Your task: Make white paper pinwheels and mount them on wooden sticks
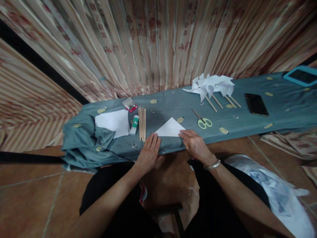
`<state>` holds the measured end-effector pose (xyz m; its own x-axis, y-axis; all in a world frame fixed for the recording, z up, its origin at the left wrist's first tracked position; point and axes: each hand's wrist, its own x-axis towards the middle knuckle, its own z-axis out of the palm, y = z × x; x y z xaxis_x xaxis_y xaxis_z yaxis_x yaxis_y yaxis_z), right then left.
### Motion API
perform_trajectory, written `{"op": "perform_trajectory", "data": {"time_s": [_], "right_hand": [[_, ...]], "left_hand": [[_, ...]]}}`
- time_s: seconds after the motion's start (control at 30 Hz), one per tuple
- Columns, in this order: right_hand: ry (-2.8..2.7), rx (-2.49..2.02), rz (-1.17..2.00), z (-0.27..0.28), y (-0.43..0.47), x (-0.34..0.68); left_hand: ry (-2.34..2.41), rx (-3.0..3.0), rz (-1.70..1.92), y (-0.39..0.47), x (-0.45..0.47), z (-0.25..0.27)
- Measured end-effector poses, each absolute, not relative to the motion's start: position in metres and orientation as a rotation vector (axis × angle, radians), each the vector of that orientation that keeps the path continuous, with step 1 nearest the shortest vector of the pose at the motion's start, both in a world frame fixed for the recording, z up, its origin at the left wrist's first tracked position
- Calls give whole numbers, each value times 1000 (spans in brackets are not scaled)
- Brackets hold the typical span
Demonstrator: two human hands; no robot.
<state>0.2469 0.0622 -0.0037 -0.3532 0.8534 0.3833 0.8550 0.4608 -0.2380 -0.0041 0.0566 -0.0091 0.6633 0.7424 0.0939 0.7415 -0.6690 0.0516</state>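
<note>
A white sheet of paper (170, 129), folded into a triangle, lies on the cloth-covered bench with its peak pointing away from me. At its left corner my left hand (150, 152) rests with the fingers stretched out flat. The right corner is under the fingertips of my right hand (195, 143), which are closed on it; the thumb is partly hidden. Left of the paper lie several wooden sticks (142, 124), with a green and white glue stick (134, 125) beside them. Scissors (203, 122) with green handles lie to the right.
Paper pinwheels (213, 85) on sticks lie at the back right, near a black phone (256, 104). A blue-framed device (302, 76) sits far right. White sheets (114, 122) and a small box of pins (130, 104) lie left. A plastic bag (274, 195) stands on the floor.
</note>
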Motion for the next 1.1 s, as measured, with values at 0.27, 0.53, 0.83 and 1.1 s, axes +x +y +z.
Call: {"op": "perform_trajectory", "data": {"time_s": [0.27, 0.53, 0.83, 1.1], "right_hand": [[-2087, -1491, 2, -7, 75, 254], [-1876, -1605, 97, -16, 88, 256], [-1435, -1451, 673, -27, 102, 264], [-1296, -1407, 733, -11, 105, 263]], "left_hand": [[1306, 2822, 217, 54, -2, -11], [1297, 2801, 262, 54, -2, -11], [1275, 2749, 341, 57, -3, -9], [1277, 2445, 791, 70, -6, 2]]}}
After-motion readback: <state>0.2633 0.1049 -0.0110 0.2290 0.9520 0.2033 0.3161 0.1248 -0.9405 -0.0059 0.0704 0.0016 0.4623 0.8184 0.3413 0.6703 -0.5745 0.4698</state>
